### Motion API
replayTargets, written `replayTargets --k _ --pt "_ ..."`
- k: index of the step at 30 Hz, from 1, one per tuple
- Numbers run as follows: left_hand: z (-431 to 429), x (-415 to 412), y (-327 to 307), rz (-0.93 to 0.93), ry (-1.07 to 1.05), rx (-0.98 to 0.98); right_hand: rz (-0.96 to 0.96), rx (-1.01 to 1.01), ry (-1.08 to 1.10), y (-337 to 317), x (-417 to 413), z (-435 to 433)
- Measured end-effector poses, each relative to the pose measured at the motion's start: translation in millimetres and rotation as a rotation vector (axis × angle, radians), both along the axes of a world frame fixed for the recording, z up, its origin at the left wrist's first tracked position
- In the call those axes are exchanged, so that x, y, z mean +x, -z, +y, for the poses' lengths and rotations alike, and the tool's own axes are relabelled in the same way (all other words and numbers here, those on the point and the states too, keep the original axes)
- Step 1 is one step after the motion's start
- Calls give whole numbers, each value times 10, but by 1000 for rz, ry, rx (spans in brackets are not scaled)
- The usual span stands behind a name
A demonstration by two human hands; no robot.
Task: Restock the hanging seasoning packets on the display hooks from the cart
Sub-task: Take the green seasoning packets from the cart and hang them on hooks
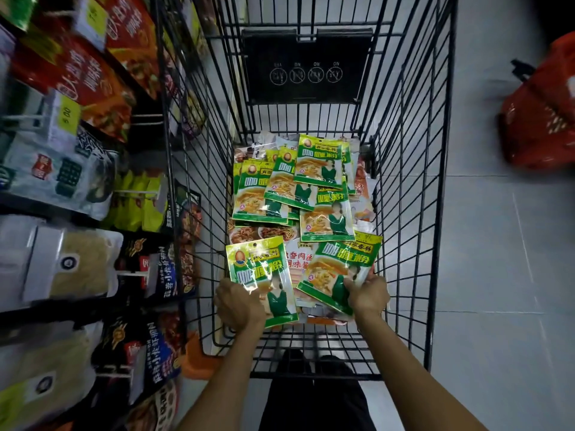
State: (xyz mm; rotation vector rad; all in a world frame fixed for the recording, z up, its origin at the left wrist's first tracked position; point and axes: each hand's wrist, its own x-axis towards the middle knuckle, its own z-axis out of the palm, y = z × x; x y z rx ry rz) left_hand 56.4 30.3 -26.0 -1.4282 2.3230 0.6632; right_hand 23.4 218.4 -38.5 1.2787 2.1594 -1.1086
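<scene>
Filling the middle of the view, a black wire cart (404, 181) stands on a pale tiled floor (497, 259) in a shop aisle. Left of the cart, display hooks (133, 275) carry hanging bags in red, black, yellow and clear plastic. Right of the cart and well apart from it, a red basket (541, 119) sits on the floor. At the cart's far end a black flap (306, 66) with four round symbols hangs upright.

On the cart's bottom lies a loose pile of green and yellow seasoning packets (298, 188), overlapping one another on top of other flat sachets (295, 262).

Both arms reach in at the cart's near end. The left hand (239, 303) holds one packet (261, 272) by its lower left edge; its fingers are hidden beneath, so they only seem curled round that edge. The right hand (368, 295) pinches a second packet (339, 269) at its lower right corner, thumb on the front, close to the cart's right wall. Both held packets lie tilted over the sachets.
</scene>
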Motion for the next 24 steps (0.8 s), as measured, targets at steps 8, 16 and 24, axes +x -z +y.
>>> replayTargets --k 8,16,24 --pt "-10 -31 -90 191 -116 159 26 -256 213 -55 119 20" --pt "-1 -25 -310 336 -74 318 97 -280 287 -281 158 51" --pt "-203 19 -1248 618 -87 354 305 -362 -32 -1210 -4 -41"
